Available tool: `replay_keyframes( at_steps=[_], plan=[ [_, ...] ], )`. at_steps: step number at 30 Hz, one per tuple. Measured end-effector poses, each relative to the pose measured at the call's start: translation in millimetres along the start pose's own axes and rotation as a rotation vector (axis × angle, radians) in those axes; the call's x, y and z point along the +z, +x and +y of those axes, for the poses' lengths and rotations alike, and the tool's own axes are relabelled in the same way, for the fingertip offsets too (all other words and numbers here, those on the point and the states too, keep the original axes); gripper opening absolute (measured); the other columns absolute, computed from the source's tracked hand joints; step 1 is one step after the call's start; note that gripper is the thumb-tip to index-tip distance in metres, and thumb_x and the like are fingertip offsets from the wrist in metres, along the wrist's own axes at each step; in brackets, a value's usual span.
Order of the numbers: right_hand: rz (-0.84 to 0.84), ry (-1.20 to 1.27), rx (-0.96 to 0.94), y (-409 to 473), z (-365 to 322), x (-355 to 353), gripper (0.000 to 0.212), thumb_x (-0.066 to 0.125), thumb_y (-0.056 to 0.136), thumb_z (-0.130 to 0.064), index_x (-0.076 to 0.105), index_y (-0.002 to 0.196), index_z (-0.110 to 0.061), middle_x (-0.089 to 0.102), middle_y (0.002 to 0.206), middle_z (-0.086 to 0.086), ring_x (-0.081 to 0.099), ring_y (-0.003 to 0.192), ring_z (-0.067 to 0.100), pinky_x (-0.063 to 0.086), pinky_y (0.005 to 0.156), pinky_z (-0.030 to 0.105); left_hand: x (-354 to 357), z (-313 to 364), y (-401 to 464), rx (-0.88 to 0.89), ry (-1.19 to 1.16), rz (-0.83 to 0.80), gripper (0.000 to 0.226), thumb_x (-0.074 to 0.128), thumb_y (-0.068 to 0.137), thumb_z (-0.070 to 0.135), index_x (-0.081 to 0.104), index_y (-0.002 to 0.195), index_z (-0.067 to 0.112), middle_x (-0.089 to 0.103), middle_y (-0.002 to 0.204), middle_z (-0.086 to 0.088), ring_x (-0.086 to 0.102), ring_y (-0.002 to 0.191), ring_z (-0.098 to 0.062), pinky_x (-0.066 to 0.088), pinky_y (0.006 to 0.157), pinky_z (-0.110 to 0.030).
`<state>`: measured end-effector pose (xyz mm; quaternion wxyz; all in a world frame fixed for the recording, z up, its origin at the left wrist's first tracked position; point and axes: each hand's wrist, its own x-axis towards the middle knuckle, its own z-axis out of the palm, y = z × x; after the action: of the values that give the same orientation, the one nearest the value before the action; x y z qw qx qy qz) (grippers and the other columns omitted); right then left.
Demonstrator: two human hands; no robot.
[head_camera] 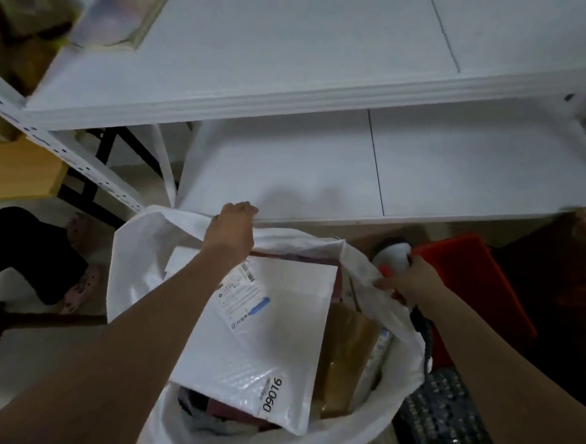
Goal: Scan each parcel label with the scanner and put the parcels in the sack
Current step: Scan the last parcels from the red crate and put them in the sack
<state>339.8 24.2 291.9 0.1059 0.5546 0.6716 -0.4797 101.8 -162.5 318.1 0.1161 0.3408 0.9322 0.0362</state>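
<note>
A big white sack (137, 270) stands open below me. My left hand (231, 226) grips its far rim. My right hand (410, 280) holds the scanner (394, 255), white and black with an orange trigger, and also pinches the sack's right rim. Inside the sack a white bubble mailer (259, 350) lies on top, its label (245, 298) facing up and the number 09016 printed near its lower edge. Beside it stands a brown parcel (345, 355), and darker parcels show underneath.
White shelves (292, 94) run across the top, with a clear wrapped box (122, 12) and brown boxes (19, 23) at the upper left. A red bin (476, 284) and a black crate (443, 426) sit right of the sack. A person's legs (25, 257) are at the left.
</note>
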Motion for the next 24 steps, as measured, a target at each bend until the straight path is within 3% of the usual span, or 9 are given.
replay_keyframes(
  at_steps=[2, 6, 9, 12, 16, 22, 24],
  plan=[
    [-0.01, -0.042, 0.021, 12.5, 9.6, 5.1, 0.076, 0.082, 0.077, -0.015, 0.04, 0.136, 0.005, 0.057, 0.093, 0.01, 0.057, 0.071, 0.017, 0.043, 0.047, 0.022, 11.6, -1.6, 21.1, -0.048, 0.066, -0.125, 0.046, 0.044, 0.096, 0.002, 0.046, 0.14, 0.016, 0.041, 0.149, -0.001, 0.041, 0.135, -0.022, 0.037, 0.106, -0.037],
    [0.078, -0.024, 0.049, 26.6, 25.7, -1.9, 0.074, 0.081, 0.075, -0.008, 0.041, 0.137, 0.003, 0.057, 0.123, 0.019, 0.058, 0.094, 0.028, 0.045, 0.059, 0.029, 15.1, 3.8, 32.0, -0.114, 0.38, -0.229, 0.031, 0.053, 0.089, 0.0, 0.06, 0.116, 0.012, 0.063, 0.112, -0.006, 0.064, 0.105, -0.027, 0.05, 0.083, -0.034],
    [0.193, 0.029, 0.037, 28.5, 24.2, -14.7, 0.077, 0.081, 0.074, -0.007, 0.04, 0.138, 0.004, 0.053, 0.132, 0.022, 0.054, 0.118, 0.036, 0.051, 0.085, 0.042, 2.0, 11.8, 38.0, -0.079, 0.183, 0.085, 0.03, 0.045, 0.088, -0.007, 0.06, 0.107, 0.01, 0.061, 0.108, -0.01, 0.064, 0.093, -0.034, 0.048, 0.075, -0.037],
    [0.304, 0.111, 0.019, 24.1, 14.3, -28.5, 0.08, 0.082, 0.073, -0.003, 0.038, 0.139, 0.005, 0.051, 0.134, 0.023, 0.051, 0.123, 0.037, 0.046, 0.09, 0.041, -33.2, 29.6, 52.2, -0.09, -0.217, 0.458, 0.027, 0.04, 0.094, -0.003, 0.057, 0.112, 0.008, 0.056, 0.119, -0.011, 0.06, 0.092, -0.037, 0.045, 0.076, -0.042],
    [0.224, 0.204, 0.049, 19.2, 6.7, -42.5, 0.091, 0.087, 0.071, -0.015, 0.034, 0.143, 0.004, 0.049, 0.14, 0.022, 0.049, 0.127, 0.037, 0.047, 0.097, 0.044, -43.4, 36.2, 59.2, -0.146, -0.394, 0.521, 0.019, 0.039, 0.099, 0.007, 0.057, 0.105, 0.004, 0.058, 0.111, -0.013, 0.058, 0.092, -0.03, 0.038, 0.072, -0.031],
    [-0.007, 0.19, 0.136, 6.6, 24.8, -45.5, 0.09, 0.084, 0.075, -0.021, 0.034, 0.144, 0.006, 0.052, 0.138, 0.023, 0.055, 0.121, 0.037, 0.049, 0.078, 0.039, -26.2, 36.7, 50.1, -0.136, -0.507, 0.563, 0.019, 0.042, 0.099, 0.009, 0.059, 0.097, 0.002, 0.062, 0.097, -0.016, 0.059, 0.087, -0.028, 0.039, 0.073, -0.027],
    [-0.07, 0.217, 0.158, 1.8, 35.8, -40.9, 0.085, 0.087, 0.071, -0.021, 0.044, 0.138, 0.006, 0.06, 0.126, 0.022, 0.062, 0.106, 0.034, 0.055, 0.077, 0.041, -24.7, 36.8, 48.2, -0.168, -0.554, 0.569, 0.018, 0.043, 0.098, 0.009, 0.06, 0.096, 0.004, 0.064, 0.095, -0.016, 0.061, 0.087, -0.03, 0.045, 0.076, -0.033]
  ],
)
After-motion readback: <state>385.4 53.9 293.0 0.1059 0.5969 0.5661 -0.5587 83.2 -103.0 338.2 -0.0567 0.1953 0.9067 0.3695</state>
